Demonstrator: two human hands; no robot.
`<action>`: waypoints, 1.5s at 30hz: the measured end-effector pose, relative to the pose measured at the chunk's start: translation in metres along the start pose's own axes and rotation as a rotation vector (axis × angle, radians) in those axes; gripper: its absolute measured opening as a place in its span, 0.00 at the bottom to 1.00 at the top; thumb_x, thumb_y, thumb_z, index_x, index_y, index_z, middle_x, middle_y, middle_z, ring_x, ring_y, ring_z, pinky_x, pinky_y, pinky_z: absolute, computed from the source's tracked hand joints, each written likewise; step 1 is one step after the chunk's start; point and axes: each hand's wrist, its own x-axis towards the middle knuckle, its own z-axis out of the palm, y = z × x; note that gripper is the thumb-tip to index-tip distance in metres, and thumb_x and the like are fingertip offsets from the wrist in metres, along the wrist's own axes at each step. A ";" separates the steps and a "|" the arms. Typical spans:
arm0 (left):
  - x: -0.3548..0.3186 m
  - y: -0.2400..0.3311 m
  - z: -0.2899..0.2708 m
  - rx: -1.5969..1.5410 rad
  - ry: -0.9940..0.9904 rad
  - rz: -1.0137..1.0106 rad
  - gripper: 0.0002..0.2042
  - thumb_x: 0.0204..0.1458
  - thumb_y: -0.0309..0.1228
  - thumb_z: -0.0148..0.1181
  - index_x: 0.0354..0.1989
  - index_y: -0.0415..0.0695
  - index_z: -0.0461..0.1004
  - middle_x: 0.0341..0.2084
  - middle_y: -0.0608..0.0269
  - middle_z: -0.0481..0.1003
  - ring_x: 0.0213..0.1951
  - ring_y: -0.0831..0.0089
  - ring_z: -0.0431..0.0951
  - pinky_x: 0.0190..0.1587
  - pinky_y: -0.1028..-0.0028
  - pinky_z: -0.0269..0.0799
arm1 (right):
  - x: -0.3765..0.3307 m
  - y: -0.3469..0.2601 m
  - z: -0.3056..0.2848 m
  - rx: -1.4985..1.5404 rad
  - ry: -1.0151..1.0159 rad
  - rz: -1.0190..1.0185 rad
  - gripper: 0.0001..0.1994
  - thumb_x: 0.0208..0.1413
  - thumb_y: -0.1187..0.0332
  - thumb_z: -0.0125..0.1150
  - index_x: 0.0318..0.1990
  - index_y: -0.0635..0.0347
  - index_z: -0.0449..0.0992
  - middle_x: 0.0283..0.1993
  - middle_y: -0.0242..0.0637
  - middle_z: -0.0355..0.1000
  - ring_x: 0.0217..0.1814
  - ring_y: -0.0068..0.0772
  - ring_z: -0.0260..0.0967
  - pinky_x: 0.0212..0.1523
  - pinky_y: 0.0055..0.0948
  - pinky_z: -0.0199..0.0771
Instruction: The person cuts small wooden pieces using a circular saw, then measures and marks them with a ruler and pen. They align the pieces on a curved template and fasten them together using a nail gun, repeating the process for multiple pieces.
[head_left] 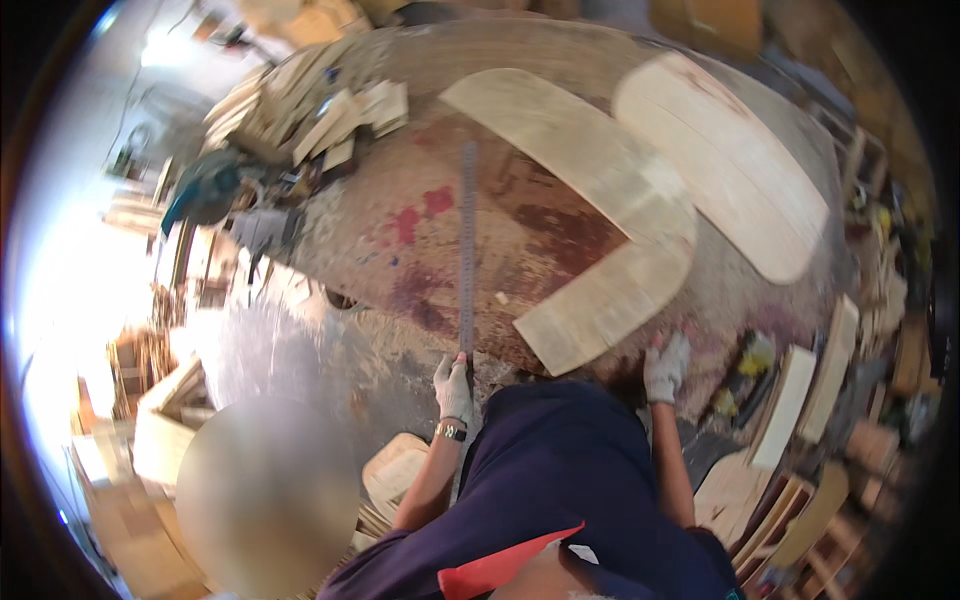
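My left hand [454, 386], in a pale glove with a watch on the wrist, grips the near end of a long metal ruler [468, 240] that lies straight away from me across the stained round worktable [400, 230]. Gloved too, my right hand [666, 366] rests at the table's near edge, just beside the lower end of a bent pale plywood piece [610, 290]. That piece curves up to the table's far side. A second rounded plywood board [725, 160] lies to its right.
Wood offcuts [320, 110] are heaped at the table's far left, with a teal power tool [205, 190] beside them. Cut boards [800, 400] lean in stacks at the right. Another person's blurred head [265, 490] is close at the lower left.
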 end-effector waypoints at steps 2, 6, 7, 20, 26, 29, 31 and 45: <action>0.025 0.009 -0.007 0.136 0.049 0.017 0.08 0.67 0.33 0.58 0.38 0.41 0.74 0.23 0.67 0.73 0.20 0.78 0.73 0.21 0.74 0.68 | -0.011 0.006 0.007 -0.104 -0.110 0.065 0.35 0.69 0.52 0.53 0.77 0.62 0.57 0.82 0.59 0.49 0.84 0.61 0.44 0.81 0.54 0.44; 0.091 0.028 -0.020 0.217 0.145 0.135 0.07 0.64 0.31 0.59 0.37 0.40 0.76 0.24 0.68 0.74 0.23 0.80 0.71 0.27 0.73 0.67 | -0.017 0.002 0.010 -0.417 -0.113 -0.062 0.37 0.67 0.51 0.55 0.78 0.60 0.56 0.82 0.58 0.48 0.85 0.61 0.41 0.81 0.57 0.42; 0.111 0.032 -0.023 0.216 0.165 0.161 0.07 0.64 0.31 0.59 0.37 0.40 0.75 0.24 0.68 0.74 0.23 0.80 0.71 0.27 0.73 0.66 | -0.017 -0.001 0.010 -0.419 -0.110 -0.056 0.38 0.66 0.51 0.55 0.78 0.59 0.56 0.82 0.58 0.48 0.85 0.61 0.41 0.81 0.58 0.41; 0.266 0.082 -0.057 0.387 0.325 0.204 0.12 0.64 0.33 0.61 0.32 0.42 0.66 0.20 0.66 0.66 0.22 0.76 0.64 0.27 0.68 0.62 | -0.013 -0.011 0.022 -0.451 -0.185 0.161 0.40 0.68 0.45 0.50 0.81 0.55 0.51 0.84 0.54 0.43 0.85 0.64 0.40 0.81 0.60 0.42; 0.322 0.061 -0.074 0.408 0.339 0.338 0.07 0.62 0.26 0.59 0.34 0.40 0.69 0.23 0.62 0.69 0.25 0.70 0.67 0.31 0.64 0.66 | -0.029 -0.009 0.037 -0.286 -0.069 0.027 0.35 0.65 0.51 0.55 0.74 0.60 0.62 0.73 0.60 0.62 0.74 0.65 0.59 0.72 0.56 0.59; 0.379 0.066 -0.080 0.359 0.269 0.403 0.15 0.61 0.25 0.58 0.57 0.39 0.75 0.34 0.57 0.79 0.30 0.64 0.74 0.38 0.61 0.72 | -0.024 -0.007 0.030 0.151 -0.268 0.217 0.26 0.62 0.60 0.57 0.64 0.64 0.72 0.56 0.62 0.75 0.58 0.66 0.71 0.62 0.56 0.67; 0.429 0.086 -0.076 0.477 0.280 0.368 0.19 0.61 0.27 0.60 0.61 0.40 0.78 0.40 0.53 0.84 0.34 0.61 0.78 0.42 0.59 0.74 | -0.023 0.001 0.030 -0.141 -0.348 0.171 0.25 0.62 0.61 0.56 0.63 0.66 0.72 0.57 0.63 0.74 0.58 0.65 0.71 0.60 0.55 0.70; 0.339 0.128 0.046 0.345 -0.090 0.727 0.11 0.61 0.29 0.63 0.50 0.41 0.81 0.35 0.64 0.78 0.37 0.75 0.76 0.42 0.71 0.74 | -0.047 -0.007 0.032 -0.111 -0.247 0.259 0.35 0.61 0.52 0.63 0.71 0.63 0.66 0.69 0.54 0.69 0.72 0.59 0.64 0.71 0.47 0.65</action>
